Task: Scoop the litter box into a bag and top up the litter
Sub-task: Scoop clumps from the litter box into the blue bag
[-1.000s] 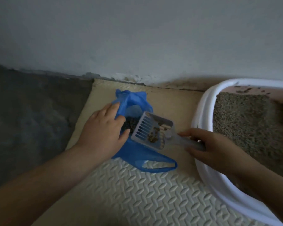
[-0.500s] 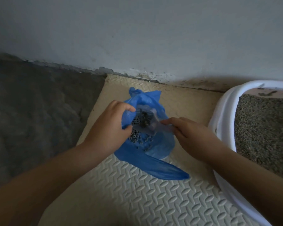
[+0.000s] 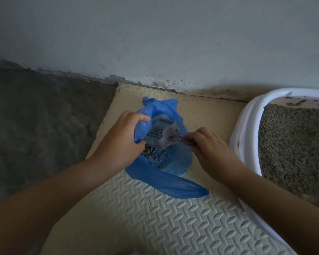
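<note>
A blue plastic bag [image 3: 175, 162] sits on the cream foam mat near the wall. My left hand [image 3: 122, 142] grips the bag's left rim and holds its mouth apart. My right hand [image 3: 210, 148] holds the handle of a pale slotted litter scoop [image 3: 160, 134], which is turned face down inside the bag's mouth. Dark litter clumps [image 3: 153, 156] lie in the bag under the scoop. The white-rimmed litter box [image 3: 244, 137], filled with grey litter [image 3: 291, 148], stands to the right.
A cream embossed foam mat [image 3: 173, 223] covers the floor under the bag and box. Bare dark concrete floor [image 3: 41, 116] lies to the left. A grey wall [image 3: 155, 37] rises just behind, with crumbled plaster along its base.
The scoop went from level above the bag, loaded with clumps, to tipped over inside the bag's mouth. The clumps now lie in the bag. My left hand closed tighter on the rim.
</note>
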### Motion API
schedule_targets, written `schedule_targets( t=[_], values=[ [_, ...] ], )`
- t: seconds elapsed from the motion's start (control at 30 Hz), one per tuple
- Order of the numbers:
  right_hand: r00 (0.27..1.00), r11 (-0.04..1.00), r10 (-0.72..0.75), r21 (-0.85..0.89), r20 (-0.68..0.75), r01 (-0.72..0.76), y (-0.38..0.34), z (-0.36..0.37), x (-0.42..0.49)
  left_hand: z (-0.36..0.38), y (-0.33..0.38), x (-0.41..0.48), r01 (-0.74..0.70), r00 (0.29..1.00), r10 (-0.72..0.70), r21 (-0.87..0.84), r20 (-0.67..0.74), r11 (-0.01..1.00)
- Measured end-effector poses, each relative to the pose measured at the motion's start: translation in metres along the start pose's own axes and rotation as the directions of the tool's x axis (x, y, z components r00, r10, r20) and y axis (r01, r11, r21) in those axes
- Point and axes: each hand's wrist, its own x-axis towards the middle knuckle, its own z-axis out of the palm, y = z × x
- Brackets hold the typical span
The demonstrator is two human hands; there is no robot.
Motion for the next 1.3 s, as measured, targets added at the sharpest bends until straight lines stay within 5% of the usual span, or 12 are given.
schedule_targets(
  t=[0.2, 0.3, 0.4, 0.63, 0.83, 1.03, 1.17, 1.3],
  values=[
    [1.0, 1.0, -0.009, -0.011, -0.004, 0.009, 0.003, -0.003, -0.003, 0.002, -0.002, -0.001, -0.012, 1.0, 0.012, 0.004, -0.01, 1.0],
    [0.994, 0.98, 0.106, 0.172, -0.012, -0.103, 0.005, -0.02, -0.007, 0.003, -0.002, -0.001, -0.029, 0.999, 0.03, 0.027, -0.022, 0.999],
    [0.967, 0.907, 0.231, 0.335, 0.107, -0.254, 0.009, -0.043, -0.02, 0.005, 0.0, 0.0, -0.057, 0.998, 0.059, 0.059, -0.036, 0.997],
    [0.927, 0.699, 0.366, 0.635, 0.077, -0.329, 0.034, -0.086, -0.073, 0.021, 0.03, 0.001, -0.134, 0.991, 0.135, 0.049, 0.002, 0.99],
    [0.767, 0.473, 0.64, 0.764, 0.045, -0.439, 0.056, -0.112, -0.143, 0.058, 0.08, 0.0, -0.312, 0.944, 0.306, 0.036, 0.127, 0.949],
    [0.545, 0.523, 0.824, 0.579, -0.155, -0.626, 0.077, -0.128, -0.215, 0.11, 0.134, -0.011, -0.539, 0.826, 0.495, 0.12, 0.27, 0.834],
    [0.489, 0.555, 0.823, 0.224, -0.29, -0.801, 0.092, -0.132, -0.257, 0.144, 0.157, -0.012, -0.599, 0.769, 0.552, 0.06, 0.322, 0.799],
    [0.424, 0.475, 0.852, 0.115, -0.308, -0.872, 0.097, -0.132, -0.284, 0.165, 0.174, -0.008, -0.651, 0.743, 0.588, 0.141, 0.32, 0.746]
  ],
)
